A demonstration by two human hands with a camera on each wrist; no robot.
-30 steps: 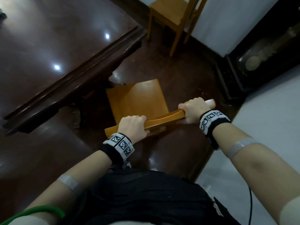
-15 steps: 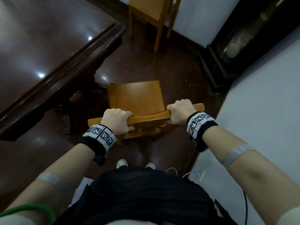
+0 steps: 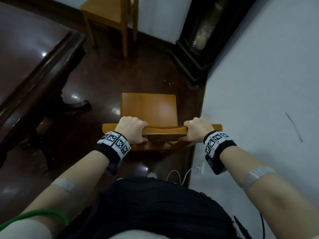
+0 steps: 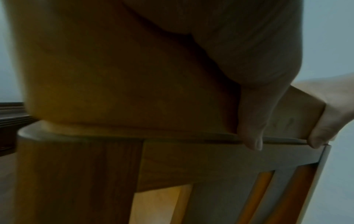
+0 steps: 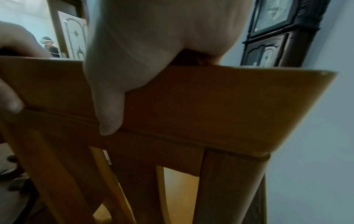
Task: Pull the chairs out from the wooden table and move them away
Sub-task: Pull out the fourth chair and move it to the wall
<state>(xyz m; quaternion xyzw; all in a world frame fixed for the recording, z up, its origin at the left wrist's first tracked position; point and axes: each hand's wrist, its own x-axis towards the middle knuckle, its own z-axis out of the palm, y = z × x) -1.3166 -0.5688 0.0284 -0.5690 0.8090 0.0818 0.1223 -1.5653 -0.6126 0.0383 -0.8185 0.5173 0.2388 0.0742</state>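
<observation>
A light wooden chair (image 3: 149, 109) stands right in front of me, beside the white wall. Both my hands grip its top rail (image 3: 165, 131): my left hand (image 3: 132, 129) near the rail's left end, my right hand (image 3: 198, 129) near its right end. The left wrist view shows my left hand (image 4: 250, 136) with its thumb down the back of the rail (image 4: 124, 84). In the right wrist view my right hand (image 5: 109, 118) is wrapped over the rail (image 5: 220, 103) the same way. The dark wooden table (image 3: 31, 54) lies to the left, apart from the chair.
A second light wooden chair (image 3: 110, 19) stands ahead against the far wall. A dark tall clock case (image 3: 198, 40) fills the corner at the right. The white wall (image 3: 259, 100) runs close along my right. A white cable and plug (image 3: 189, 171) lie at my feet.
The chair has come out from under the table's edge and swung to the right. It now stands square in front of me next to the wall. Both hands kept their grip on the rail.
</observation>
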